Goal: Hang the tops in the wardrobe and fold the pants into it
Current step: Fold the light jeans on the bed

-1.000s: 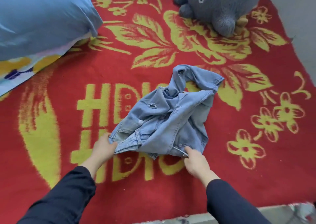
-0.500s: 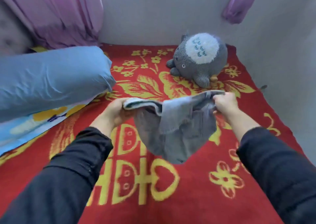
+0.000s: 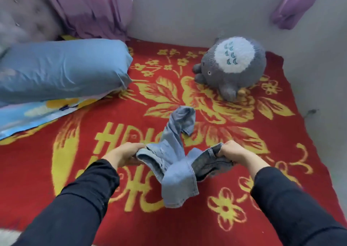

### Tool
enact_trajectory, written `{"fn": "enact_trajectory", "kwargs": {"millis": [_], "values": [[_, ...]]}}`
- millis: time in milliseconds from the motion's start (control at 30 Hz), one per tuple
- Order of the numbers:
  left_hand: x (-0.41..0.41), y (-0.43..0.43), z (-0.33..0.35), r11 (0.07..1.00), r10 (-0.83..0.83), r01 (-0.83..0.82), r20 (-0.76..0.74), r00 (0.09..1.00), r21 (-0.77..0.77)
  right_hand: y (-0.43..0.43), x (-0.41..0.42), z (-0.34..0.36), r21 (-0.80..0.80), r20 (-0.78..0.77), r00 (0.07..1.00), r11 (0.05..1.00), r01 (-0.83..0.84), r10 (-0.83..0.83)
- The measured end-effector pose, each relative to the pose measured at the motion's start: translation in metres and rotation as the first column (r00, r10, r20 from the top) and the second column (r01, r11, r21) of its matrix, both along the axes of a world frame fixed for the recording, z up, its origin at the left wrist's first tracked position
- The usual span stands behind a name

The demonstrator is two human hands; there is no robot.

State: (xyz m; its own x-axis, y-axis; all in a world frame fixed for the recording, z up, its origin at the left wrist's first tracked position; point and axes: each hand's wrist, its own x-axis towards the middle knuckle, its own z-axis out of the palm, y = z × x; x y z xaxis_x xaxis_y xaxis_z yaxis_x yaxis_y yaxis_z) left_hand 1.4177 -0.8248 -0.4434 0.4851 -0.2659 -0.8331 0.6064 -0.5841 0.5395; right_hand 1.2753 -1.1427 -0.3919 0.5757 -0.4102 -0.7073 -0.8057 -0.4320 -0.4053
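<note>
Red and yellow flowers cover the blanket [image 3: 234,225] spread over the bed, with a blue pillow [image 3: 62,71] at the left and a grey plush toy [image 3: 232,67] near the far wall. Over the blanket's middle, the left hand [image 3: 124,154] and right hand [image 3: 232,152] each curl their fingers shut on the waistband of pale denim pants [image 3: 178,170]. One leg trails away across the blanket; the other hangs toward the person.
</note>
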Motion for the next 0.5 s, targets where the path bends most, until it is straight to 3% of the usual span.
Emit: {"fn": "enact_trajectory", "kwargs": {"millis": [100,167,200,233,267,300,333,400,500], "values": [[-0.009,-0.011,0.014,0.949,0.257,-0.255,-0.013,0.966,-0.188,-0.014,0.003,0.007,0.249,0.155,0.943,0.936,0.25,-0.294],[-0.009,-0.008,0.014,0.806,0.502,-0.494,-0.067,0.863,-0.326,-0.025,0.007,0.006,0.477,0.294,0.744,0.767,0.43,-0.6],[-0.011,-0.007,0.012,0.84,0.49,-0.481,-0.028,0.871,-0.251,-0.03,0.006,-0.001,0.453,0.356,0.701,0.77,0.449,-0.618],[-0.019,-0.006,0.008,0.941,0.332,-0.331,0.011,0.943,-0.073,-0.032,0.003,-0.01,0.315,0.378,0.769,0.853,0.417,-0.516],[-0.033,-0.005,0.002,0.991,0.065,-0.063,-0.009,0.998,0.119,-0.029,-0.006,-0.023,0.129,0.284,0.913,0.955,0.267,-0.294],[-0.05,-0.004,-0.005,0.958,-0.135,0.151,-0.08,0.988,0.246,-0.023,-0.018,-0.038,0.009,0.1,0.994,0.999,0.049,-0.05],[-0.064,-0.004,-0.008,0.922,-0.221,0.252,-0.135,0.966,0.294,-0.017,-0.03,-0.055,-0.037,-0.073,0.99,0.992,-0.121,0.118],[-0.08,0.0,-0.016,0.907,-0.21,0.247,-0.141,0.967,0.342,-0.007,-0.05,-0.075,-0.036,-0.208,0.951,0.97,-0.242,0.23],[-0.082,0.014,-0.035,0.931,-0.083,0.096,-0.053,0.995,0.352,-0.003,-0.06,-0.082,-0.096,-0.187,0.949,0.957,-0.273,0.253]]}}
